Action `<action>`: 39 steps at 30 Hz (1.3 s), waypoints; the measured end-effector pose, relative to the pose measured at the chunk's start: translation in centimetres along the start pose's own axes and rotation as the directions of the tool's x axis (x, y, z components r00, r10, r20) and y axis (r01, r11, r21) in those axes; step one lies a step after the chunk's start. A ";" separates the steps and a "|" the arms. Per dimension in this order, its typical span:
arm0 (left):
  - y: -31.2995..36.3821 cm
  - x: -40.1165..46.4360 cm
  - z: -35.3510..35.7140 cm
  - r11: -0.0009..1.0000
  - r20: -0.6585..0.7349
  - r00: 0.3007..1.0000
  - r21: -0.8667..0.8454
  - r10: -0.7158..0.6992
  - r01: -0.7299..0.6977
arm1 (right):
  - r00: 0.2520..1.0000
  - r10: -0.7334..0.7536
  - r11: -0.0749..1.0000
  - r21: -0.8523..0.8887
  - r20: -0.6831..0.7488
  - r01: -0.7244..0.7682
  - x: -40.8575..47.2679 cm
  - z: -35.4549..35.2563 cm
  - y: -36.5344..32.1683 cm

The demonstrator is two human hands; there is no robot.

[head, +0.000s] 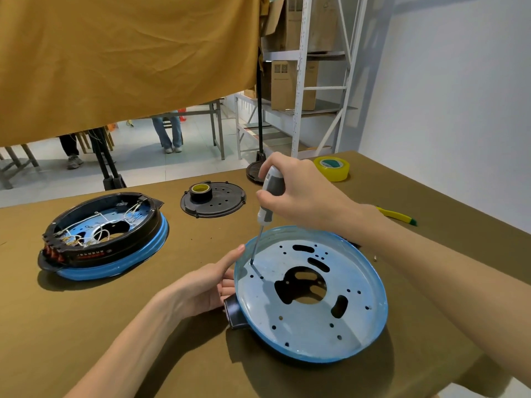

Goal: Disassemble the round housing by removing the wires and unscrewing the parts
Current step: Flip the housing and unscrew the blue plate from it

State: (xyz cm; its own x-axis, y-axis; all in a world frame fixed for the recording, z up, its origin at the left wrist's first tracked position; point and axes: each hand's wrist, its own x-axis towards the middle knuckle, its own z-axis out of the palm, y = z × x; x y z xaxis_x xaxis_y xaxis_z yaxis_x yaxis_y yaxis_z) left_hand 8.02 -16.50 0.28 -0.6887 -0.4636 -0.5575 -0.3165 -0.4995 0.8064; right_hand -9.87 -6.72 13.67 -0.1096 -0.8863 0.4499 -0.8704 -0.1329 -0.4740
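Observation:
A blue round housing pan (310, 334) with several holes lies tilted in front of me on the olive table, a black handle stub (234, 313) under its left rim. My right hand (301, 193) grips a grey and white screwdriver (271, 191) upright, its tip down on the pan's floor near the left rim. My left hand (212, 285) holds the pan's left edge, thumb lying along the rim. A second housing (106, 237), black ring on a blue base with white wires inside, sits at the left.
A black perforated disc (218, 205) carrying a black tape roll (201, 191) lies at the table's middle back. A yellow tape roll (332, 167) and a yellow-green tool (398, 216) lie at the right. A small screw (375, 257) rests beside the pan. A black stand base (254, 170) sits behind my right hand.

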 end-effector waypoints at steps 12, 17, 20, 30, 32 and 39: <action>-0.8 1.6 -0.3 0.999 -0.046 0.999 0.039 0.029 -0.027 | 0.932 -0.035 0.993 -0.093 0.360 0.073 1.6 -1.7 -1.9; -1.0 1.9 -0.5 0.999 -0.052 0.998 0.033 0.033 -0.032 | 0.975 -0.021 0.864 -0.487 0.221 0.129 1.5 -1.0 -2.4; -1.1 2.1 -0.7 0.999 -0.043 0.999 0.033 0.032 -0.031 | 0.977 -0.048 0.866 -0.478 0.210 0.145 1.5 -0.6 -2.5; -1.2 2.0 -0.3 0.995 -0.055 0.996 0.066 0.076 -0.072 | 0.966 -0.068 0.814 -0.546 0.248 0.197 0.6 -1.0 -3.5; -1.2 2.1 -0.3 0.995 -0.061 0.995 0.069 0.081 -0.077 | 0.964 -0.082 0.848 -0.491 0.252 0.200 0.8 -0.8 -3.3; -1.4 2.4 -0.6 0.994 -0.078 0.993 0.073 0.088 -0.082 | 0.883 0.070 0.986 -0.167 0.464 0.009 1.1 -2.7 -3.2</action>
State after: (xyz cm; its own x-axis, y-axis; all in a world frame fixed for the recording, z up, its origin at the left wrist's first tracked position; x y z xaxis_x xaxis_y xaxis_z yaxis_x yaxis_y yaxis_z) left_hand 7.24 -17.36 -2.26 -0.6608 -0.5612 -0.4984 -0.3059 -0.4050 0.8616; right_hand -8.46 -6.07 17.74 0.0646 -0.9978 0.0131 -0.9393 -0.0653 -0.3367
